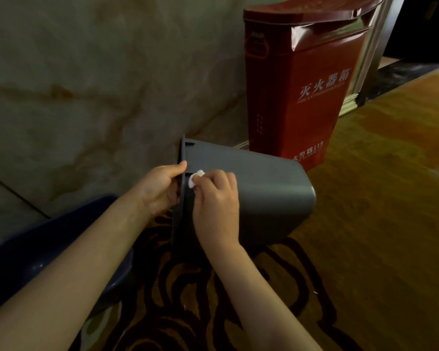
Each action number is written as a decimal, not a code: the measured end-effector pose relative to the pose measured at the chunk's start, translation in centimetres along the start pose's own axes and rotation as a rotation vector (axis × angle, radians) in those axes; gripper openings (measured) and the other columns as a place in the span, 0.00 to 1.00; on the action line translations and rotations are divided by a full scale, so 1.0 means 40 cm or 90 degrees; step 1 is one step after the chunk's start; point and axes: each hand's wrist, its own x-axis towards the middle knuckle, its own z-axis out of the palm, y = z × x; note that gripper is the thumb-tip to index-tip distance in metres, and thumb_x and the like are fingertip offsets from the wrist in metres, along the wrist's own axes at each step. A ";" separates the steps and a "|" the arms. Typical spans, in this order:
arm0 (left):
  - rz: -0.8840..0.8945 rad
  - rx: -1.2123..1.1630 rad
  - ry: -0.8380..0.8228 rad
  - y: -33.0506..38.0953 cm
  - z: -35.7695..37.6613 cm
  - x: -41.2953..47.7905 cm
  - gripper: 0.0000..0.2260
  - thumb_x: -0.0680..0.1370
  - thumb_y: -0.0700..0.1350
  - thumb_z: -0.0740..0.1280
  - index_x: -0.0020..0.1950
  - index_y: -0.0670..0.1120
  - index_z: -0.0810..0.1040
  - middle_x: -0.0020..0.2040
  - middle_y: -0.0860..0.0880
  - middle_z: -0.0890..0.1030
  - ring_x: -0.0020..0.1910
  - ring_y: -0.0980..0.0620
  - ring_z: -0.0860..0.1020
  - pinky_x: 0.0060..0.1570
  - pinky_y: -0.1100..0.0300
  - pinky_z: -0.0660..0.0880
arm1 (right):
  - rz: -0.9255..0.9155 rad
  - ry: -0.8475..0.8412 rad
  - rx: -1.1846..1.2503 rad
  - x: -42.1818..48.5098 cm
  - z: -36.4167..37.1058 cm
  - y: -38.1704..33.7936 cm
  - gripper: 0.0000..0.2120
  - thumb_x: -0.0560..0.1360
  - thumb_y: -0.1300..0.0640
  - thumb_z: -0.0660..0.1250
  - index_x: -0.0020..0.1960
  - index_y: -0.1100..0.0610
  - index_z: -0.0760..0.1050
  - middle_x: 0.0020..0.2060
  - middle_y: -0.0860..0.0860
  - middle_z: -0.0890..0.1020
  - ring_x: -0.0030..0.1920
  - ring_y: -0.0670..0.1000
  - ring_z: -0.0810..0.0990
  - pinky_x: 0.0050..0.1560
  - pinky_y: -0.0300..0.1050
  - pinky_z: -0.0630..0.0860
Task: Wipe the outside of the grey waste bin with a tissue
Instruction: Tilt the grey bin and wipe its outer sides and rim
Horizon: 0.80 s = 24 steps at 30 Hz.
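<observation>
The grey waste bin [264, 188] lies tipped on its side on the patterned carpet, its open rim facing left and its base pointing right. My left hand [160, 188] grips the rim, thumb on the outside and fingers hidden inside. My right hand [217, 201] presses a small crumpled white tissue [195, 178] against the bin's outer wall just beside the rim. Most of the tissue is hidden under my fingers.
A tall red fire extinguisher box [297, 92] stands right behind the bin against the marble wall [86, 84]. A dark blue rounded basin or seat [36, 249] sits at the lower left under my left forearm. Brown patterned carpet [378, 198] spreads to the right.
</observation>
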 end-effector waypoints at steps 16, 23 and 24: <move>0.071 0.002 0.059 0.006 0.000 0.017 0.11 0.80 0.42 0.56 0.45 0.43 0.77 0.31 0.50 0.85 0.31 0.55 0.83 0.28 0.61 0.80 | 0.459 0.252 -0.038 -0.023 -0.098 0.398 0.05 0.77 0.60 0.60 0.49 0.59 0.74 0.51 0.54 0.74 0.51 0.50 0.70 0.47 0.39 0.64; 0.118 0.002 0.087 0.031 -0.011 0.007 0.10 0.79 0.40 0.57 0.43 0.42 0.76 0.28 0.51 0.85 0.29 0.57 0.83 0.25 0.64 0.78 | 0.717 0.304 0.149 -0.003 -0.119 0.468 0.07 0.77 0.52 0.63 0.50 0.54 0.75 0.51 0.53 0.79 0.51 0.52 0.78 0.53 0.52 0.78; 0.131 0.013 0.080 0.038 -0.013 0.003 0.10 0.79 0.40 0.57 0.43 0.42 0.76 0.29 0.51 0.85 0.30 0.57 0.83 0.26 0.65 0.78 | 0.711 0.319 0.154 -0.007 -0.118 0.460 0.07 0.77 0.51 0.63 0.50 0.54 0.75 0.51 0.53 0.79 0.50 0.51 0.78 0.53 0.52 0.78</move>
